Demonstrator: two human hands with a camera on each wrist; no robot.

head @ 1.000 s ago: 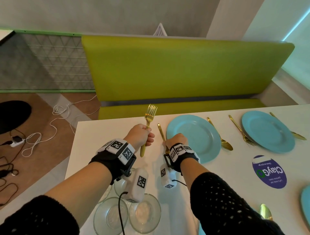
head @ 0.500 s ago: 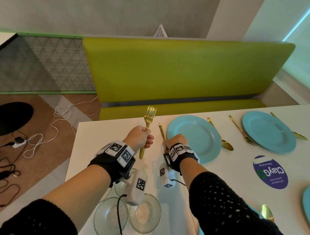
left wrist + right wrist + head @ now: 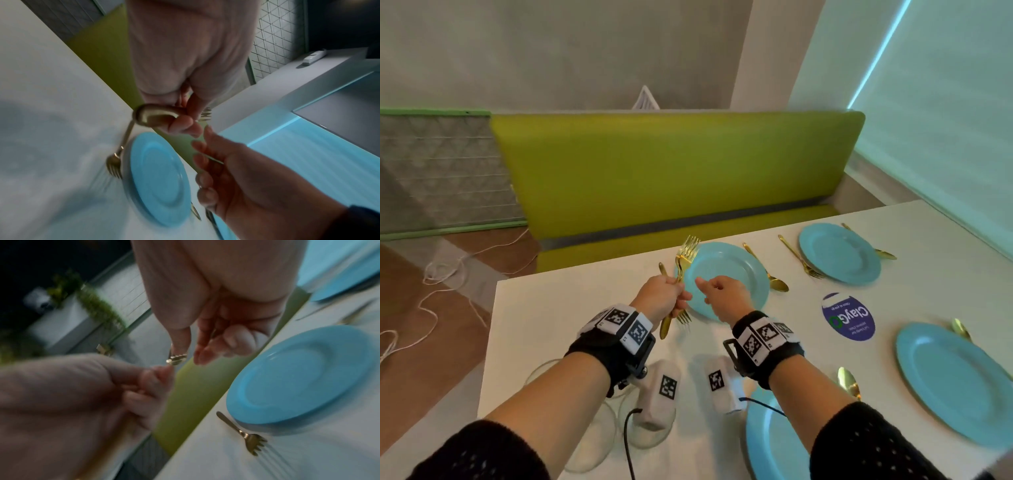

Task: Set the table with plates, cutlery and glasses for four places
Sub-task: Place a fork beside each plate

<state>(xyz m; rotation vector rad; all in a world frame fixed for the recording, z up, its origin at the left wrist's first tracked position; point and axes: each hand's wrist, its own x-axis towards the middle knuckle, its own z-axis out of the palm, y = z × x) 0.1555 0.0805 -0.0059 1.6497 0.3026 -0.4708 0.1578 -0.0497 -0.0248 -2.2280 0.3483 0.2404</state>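
My left hand (image 3: pixel 666 298) grips gold forks (image 3: pixel 686 255) upright by their handles, just left of a blue plate (image 3: pixel 732 270) on the white table (image 3: pixel 544 325). The rounded handle end (image 3: pixel 152 115) shows in the left wrist view. My right hand (image 3: pixel 717 291) hovers over that plate's near-left rim with loosely curled fingers and holds nothing; its thumb (image 3: pixel 179 337) is close to the held tines (image 3: pixel 176 360). Another gold fork (image 3: pixel 242 434) lies flat on the table beside the plate's left edge.
Three more blue plates (image 3: pixel 839 253) (image 3: pixel 955 380) (image 3: pixel 767 442) sit with gold cutlery (image 3: pixel 777 282) beside them. Clear glass vessels (image 3: pixel 592 442) stand at the near left under my forearm. A purple sticker (image 3: pixel 847 317) marks the table. A green bench (image 3: pixel 671 178) runs behind.
My right hand let go of the fork lying left of the plate and lifted over the plate's rim. My left hand carried its forks right, next to the right hand.
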